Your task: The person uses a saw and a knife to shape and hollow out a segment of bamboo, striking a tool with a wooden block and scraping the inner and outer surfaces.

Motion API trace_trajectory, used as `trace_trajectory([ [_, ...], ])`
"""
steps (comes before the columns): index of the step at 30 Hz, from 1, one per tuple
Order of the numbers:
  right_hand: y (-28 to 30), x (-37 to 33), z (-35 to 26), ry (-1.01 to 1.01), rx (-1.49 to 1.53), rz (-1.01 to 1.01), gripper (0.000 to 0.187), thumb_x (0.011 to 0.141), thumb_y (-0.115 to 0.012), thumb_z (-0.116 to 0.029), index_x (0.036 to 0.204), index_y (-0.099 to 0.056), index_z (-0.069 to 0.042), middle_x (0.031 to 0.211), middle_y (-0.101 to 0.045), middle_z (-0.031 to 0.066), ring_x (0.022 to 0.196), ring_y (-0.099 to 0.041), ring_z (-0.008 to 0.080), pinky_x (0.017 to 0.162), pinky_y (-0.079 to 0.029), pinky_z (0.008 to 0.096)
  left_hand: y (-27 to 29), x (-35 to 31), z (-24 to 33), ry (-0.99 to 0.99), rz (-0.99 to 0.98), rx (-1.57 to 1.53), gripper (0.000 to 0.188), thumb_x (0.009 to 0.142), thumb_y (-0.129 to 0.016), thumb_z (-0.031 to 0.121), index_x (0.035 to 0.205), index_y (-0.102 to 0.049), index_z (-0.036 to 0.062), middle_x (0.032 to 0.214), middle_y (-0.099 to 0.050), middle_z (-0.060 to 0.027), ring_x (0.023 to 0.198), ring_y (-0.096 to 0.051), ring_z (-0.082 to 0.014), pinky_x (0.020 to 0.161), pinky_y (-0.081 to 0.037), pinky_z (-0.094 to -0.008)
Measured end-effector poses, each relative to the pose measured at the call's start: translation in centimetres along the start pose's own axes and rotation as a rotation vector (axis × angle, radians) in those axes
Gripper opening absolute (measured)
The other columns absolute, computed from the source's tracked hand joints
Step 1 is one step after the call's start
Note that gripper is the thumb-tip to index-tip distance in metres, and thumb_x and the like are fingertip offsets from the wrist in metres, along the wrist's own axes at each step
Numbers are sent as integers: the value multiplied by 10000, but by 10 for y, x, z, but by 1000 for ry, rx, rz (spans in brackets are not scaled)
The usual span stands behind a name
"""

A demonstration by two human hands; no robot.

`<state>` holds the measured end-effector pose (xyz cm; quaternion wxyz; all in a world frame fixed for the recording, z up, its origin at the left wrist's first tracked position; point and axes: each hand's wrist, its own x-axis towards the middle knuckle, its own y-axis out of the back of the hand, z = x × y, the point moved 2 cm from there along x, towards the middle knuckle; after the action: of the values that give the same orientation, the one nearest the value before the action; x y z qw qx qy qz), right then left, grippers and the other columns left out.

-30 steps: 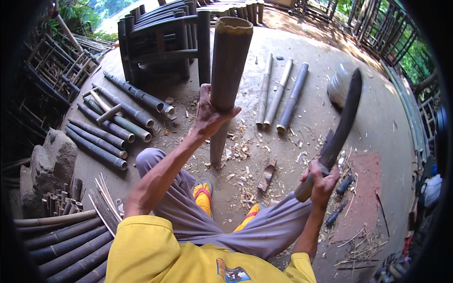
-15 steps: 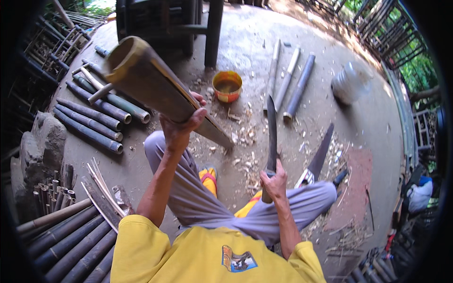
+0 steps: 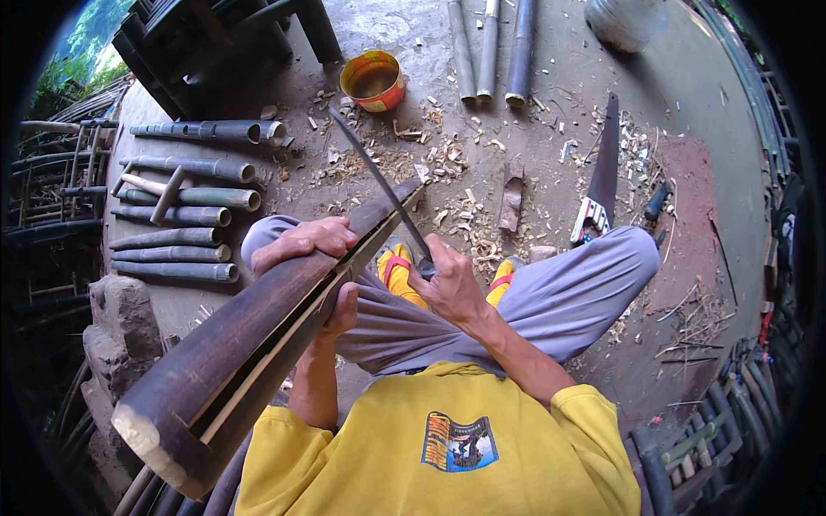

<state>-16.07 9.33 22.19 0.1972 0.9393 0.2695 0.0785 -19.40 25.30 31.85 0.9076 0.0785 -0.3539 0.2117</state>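
My left hand [image 3: 310,249] wraps round a thick, dark bamboo tube [image 3: 224,340] with a long lengthwise slit in its upper side. The tube slants across my left leg, its wide pale-cut end at the lower left and its narrow end above my feet. In my closed right hand [image 3: 452,279] is the handle of a machete [image 3: 379,176]. Its long dark blade points up and left, crossing over the tube's narrow end; whether the two touch I cannot tell. A short curved bamboo piece [image 3: 511,199] lies among shavings beyond my feet.
A handsaw [image 3: 605,163] lies to the right, beside a reddish board [image 3: 684,224]. Several cut bamboo lengths [image 3: 172,255] and a wooden mallet [image 3: 168,196] are at the left. A yellow-red tub [image 3: 372,82] stands ahead, near a dark bamboo frame [image 3: 318,30]. Rocks [image 3: 125,322] flank my left.
The tube's wide end has swung from the upper left to the lower left. My right hand has brought the machete leftward to the tube's narrow end. The view has shifted.
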Motion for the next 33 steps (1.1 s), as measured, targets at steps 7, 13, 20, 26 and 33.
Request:
trace_trajectory([
  [7, 8, 0, -22, 5, 113, 67, 244, 779, -635, -115, 910, -480, 20, 733, -567, 255, 690, -593, 422, 576, -463, 463, 10, -11, 5, 41, 100, 28, 520, 736, -718, 232, 1071, -357, 64, 855, -513, -101, 803, -568, -239, 804, -476, -465],
  [13, -14, 8, 0, 29, 87, -60, 270, 740, -665, -65, 934, -497, 16, 712, -565, 198, 647, -599, 376, 556, -464, 418, 17, -14, 9, 37, 71, 4, 498, 724, -683, 221, 1106, -403, 66, 885, -517, -95, 847, -554, -246, 837, -444, -460],
  [20, -19, 11, 5, 13, -38, -54, 269, 760, -678, -157, 918, -543, 14, 678, -581, 209, 611, -618, 353, 525, -457, 403, 9, -12, 11, 63, 23, 31, 512, 757, -707, 272, 1100, -377, 81, 890, -510, -93, 848, -541, -241, 822, -437, -478],
  [26, 0, 19, -33, 25, 79, 10, 283, 754, -678, -152, 929, -546, 28, 666, -575, 202, 600, -614, 354, 514, -446, 401, 18, -15, 15, 80, 58, 61, 511, 762, -713, 281, 1092, -377, 83, 882, -506, -91, 829, -540, -238, 807, -444, -475],
  [33, -21, 14, -11, -10, -157, -130, 304, 765, -659, -129, 983, -490, -2, 737, -566, 243, 667, -603, 415, 558, -497, 471, 22, -13, 10, 42, 32, 46, 535, 739, -697, 194, 1127, -349, 73, 893, -526, -122, 812, -565, -251, 793, -470, -479],
])
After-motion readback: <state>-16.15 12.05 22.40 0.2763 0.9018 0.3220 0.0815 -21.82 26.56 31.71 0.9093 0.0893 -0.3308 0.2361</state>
